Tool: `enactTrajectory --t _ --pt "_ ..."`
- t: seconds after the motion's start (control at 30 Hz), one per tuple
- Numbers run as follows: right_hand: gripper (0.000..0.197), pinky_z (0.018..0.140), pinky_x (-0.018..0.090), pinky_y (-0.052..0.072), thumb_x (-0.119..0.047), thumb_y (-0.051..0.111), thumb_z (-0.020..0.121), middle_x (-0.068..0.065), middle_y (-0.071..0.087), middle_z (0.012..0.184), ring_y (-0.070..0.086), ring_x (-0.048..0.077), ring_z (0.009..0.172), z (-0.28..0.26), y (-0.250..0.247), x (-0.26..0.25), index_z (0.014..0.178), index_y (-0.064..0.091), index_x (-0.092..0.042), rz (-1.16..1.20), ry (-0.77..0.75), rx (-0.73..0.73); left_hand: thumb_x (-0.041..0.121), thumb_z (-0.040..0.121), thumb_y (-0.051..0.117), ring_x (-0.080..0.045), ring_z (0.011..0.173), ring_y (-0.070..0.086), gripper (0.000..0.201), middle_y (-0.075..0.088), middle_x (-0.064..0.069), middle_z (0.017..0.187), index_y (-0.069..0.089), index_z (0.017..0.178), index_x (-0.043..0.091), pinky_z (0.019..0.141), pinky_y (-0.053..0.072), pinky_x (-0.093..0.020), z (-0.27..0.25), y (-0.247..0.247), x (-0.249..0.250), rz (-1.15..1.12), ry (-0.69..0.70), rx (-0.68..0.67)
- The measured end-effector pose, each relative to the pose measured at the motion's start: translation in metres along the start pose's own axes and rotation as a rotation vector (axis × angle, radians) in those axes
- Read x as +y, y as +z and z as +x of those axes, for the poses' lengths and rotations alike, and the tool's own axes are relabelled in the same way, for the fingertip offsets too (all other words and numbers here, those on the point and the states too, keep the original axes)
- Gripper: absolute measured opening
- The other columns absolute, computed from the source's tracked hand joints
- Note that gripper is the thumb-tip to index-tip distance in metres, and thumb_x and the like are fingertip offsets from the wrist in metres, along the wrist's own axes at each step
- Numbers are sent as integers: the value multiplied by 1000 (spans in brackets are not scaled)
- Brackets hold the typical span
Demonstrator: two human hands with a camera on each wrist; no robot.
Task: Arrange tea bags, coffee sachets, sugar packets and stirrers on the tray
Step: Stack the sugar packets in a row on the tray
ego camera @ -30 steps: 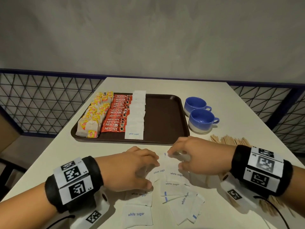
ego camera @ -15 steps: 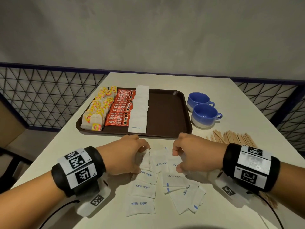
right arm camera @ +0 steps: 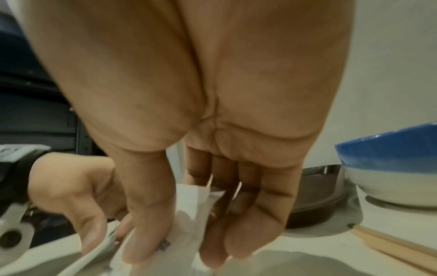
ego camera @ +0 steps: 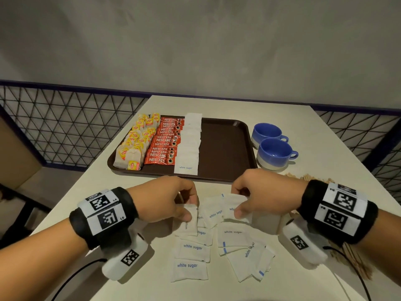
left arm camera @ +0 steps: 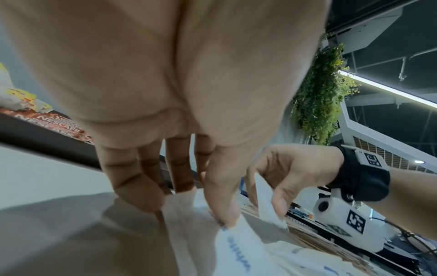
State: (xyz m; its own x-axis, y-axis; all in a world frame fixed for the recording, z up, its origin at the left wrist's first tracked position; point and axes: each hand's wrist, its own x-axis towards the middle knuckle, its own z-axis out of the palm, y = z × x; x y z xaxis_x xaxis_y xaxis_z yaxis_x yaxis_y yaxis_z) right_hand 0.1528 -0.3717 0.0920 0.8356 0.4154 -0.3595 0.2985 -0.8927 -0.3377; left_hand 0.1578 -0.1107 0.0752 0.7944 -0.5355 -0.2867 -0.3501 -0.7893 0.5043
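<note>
A: What carries everything?
B: A cream table (ego camera: pixel 303 135). Toward its far edge lies a brown tray (ego camera: pixel 225 148).

A: What is on the tray?
B: Along its left edge, rows of yellow-tagged tea bags (ego camera: pixel 138 142); beside them red Nescafé sachets (ego camera: pixel 165 144); then a column of white sugar packets (ego camera: pixel 188 144) near the middle. The tray's right half is bare.

A: And off the tray?
B: Two blue cups (ego camera: pixel 273 148) stand just past its right edge. Wooden stirrers (ego camera: pixel 303 177) lie near the table's right edge. Loose sugar packets (ego camera: pixel 191 248) are scattered at the near edge.

A: The hands?
B: The left hand (ego camera: pixel 160 198) pinches one sugar packet (ego camera: pixel 188 216) between thumb and curled fingers. The right hand (ego camera: pixel 264 194) pinches another packet (ego camera: pixel 234 205) the same way, above the scatter.
</note>
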Motion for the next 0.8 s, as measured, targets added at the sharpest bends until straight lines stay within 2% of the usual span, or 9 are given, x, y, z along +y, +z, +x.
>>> enactTrajectory --t 0.07,0.13,0.27,0.33,0.4,0.5,0.63,0.73,0.8 --pt "19 66 18 50 -40 85 83 -12 72 83 61 4 70 3 -6 -5 94 76 -28 74 -46 -6 34 83 85 -4 89 63 19 65 15 100 69 93 33 84 53 -29 -1 -1 -1 35 9 17" --pt "21 69 18 53 -38 86 82 -14 73 86 64 3 73 11 -6 -12 99 76 -29 79 -71 -28 34 80 87 -5 94 59 24 58 14 107 68 95 34 87 53 -32 1 2 1 98 20 8" --pt "45 83 26 55 -37 87 80 -10 66 110 63 10 94 28 3 -24 121 69 -28 -52 -80 -42 38 82 83 -5 94 59 39 56 14 108 60 114 37 84 53 -27 2 5 11 148 21 -3" --pt "64 92 29 54 -42 85 82 -7 56 123 58 14 106 33 5 -29 138 59 -27 -149 -66 -46 44 83 81 -7 96 58 47 55 15 109 56 122 36 87 53 -28 1 6 14 165 19 -31" --pt "71 98 33 53 -44 82 84 -4 53 128 57 17 112 35 6 -33 146 52 -25 -208 -54 -67 47 81 82 -8 103 55 60 52 15 115 51 131 37 93 52 -31 -1 7 15 188 9 -85" --pt "63 96 38 56 -42 81 86 -1 60 123 60 20 108 35 7 -35 140 57 -19 -232 -31 -107 38 81 84 -12 107 54 67 54 12 118 48 137 36 96 51 -33 -1 9 14 207 -27 -102" --pt "55 92 42 59 -44 82 84 3 64 114 63 22 101 34 7 -38 126 64 -13 -265 3 -112 33 87 81 -14 102 58 58 61 7 114 50 135 31 86 50 -28 1 11 14 184 -70 -138" --pt "50 90 41 58 -40 83 83 1 61 113 61 21 99 35 8 -38 122 62 -17 -218 -11 -104 35 85 81 -15 104 53 47 51 7 113 53 123 33 88 48 -29 1 11 13 188 -54 -150" --pt "43 82 35 58 -36 85 82 -1 64 105 62 19 93 32 9 -35 114 61 -20 -157 -34 -86 34 83 83 -13 104 50 39 46 9 112 55 111 34 87 47 -28 0 11 14 174 -28 -147"
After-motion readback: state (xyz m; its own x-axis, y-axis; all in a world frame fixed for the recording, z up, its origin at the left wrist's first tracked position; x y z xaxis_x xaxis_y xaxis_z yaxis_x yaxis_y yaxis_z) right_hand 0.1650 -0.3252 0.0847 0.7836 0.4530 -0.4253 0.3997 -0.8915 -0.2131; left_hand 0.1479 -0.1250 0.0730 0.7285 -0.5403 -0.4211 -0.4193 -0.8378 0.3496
